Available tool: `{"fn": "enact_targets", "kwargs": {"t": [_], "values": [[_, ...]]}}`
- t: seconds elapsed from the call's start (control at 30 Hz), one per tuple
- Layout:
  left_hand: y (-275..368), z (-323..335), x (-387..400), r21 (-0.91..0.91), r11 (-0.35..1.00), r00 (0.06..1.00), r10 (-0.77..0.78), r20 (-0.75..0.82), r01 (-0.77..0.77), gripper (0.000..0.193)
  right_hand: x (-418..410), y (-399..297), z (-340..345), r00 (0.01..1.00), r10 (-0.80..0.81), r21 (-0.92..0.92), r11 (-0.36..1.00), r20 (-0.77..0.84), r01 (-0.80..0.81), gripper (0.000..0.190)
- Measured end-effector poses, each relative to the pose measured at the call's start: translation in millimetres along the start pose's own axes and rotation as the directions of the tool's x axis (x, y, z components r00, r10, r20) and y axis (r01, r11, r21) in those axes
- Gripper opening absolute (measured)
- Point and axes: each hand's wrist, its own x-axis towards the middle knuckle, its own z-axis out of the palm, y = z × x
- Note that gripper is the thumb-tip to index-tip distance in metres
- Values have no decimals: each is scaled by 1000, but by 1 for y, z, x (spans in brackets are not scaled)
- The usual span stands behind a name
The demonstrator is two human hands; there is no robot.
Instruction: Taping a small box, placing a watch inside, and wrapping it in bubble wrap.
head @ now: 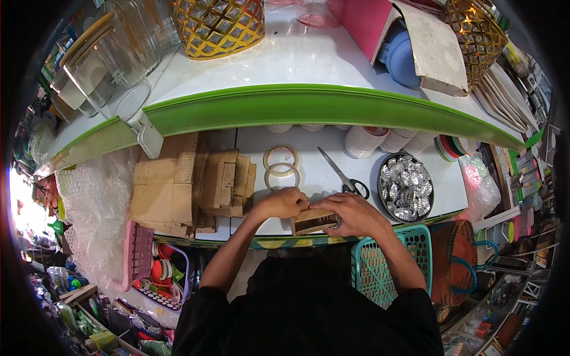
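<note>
A small cardboard box (307, 221) is held at the front edge of the white shelf, its hollow side facing me. My right hand (354, 214) grips its right end, thumb below and fingers over the top. At the far left corner of the box, my left hand (282, 202) has its fingertips pinched together; what lies between them is hidden. Just beyond the left hand, two tape rolls (283, 177) overlap flat on the shelf. Scissors (340, 173) with black handles lie beyond the right hand, blades pointing away to the left.
Flattened cardboard pieces (164, 187) are stacked at the left beside bubble wrap (100, 213). A black round tray (381, 196) of crumpled-looking silver foil pieces stands at the right. A green-edged upper shelf (311, 107) overhangs the work surface. Below the right arm sits a teal plastic basket (418, 236).
</note>
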Motion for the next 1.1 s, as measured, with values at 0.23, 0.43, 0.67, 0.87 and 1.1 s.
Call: {"fn": "enact_targets", "kwargs": {"t": [0.23, 0.43, 0.67, 0.87, 1.1], "values": [[33, 11, -24, -8, 997, 815, 57, -577, -76, 23, 13, 12, -10, 993, 65, 131, 988, 94, -77, 66], [52, 26, -48, 578, 789, 769, 497, -402, -208, 23, 24, 17, -19, 979, 100, 203, 970, 176, -135, 67], [57, 18, -46, 603, 792, 885, 345, -312, -96, 27, 27, 25, -13, 978, 85, 249, 959, 192, -132, 75], [52, 20, -48, 580, 806, 837, 396, -378, -119, 23, 26, 26, -9, 983, 70, 239, 965, 168, -110, 79], [64, 23, -57, 649, 760, 827, 385, -409, -33, 29, 26, 22, -14, 965, 113, 218, 962, 238, -166, 84]]}}
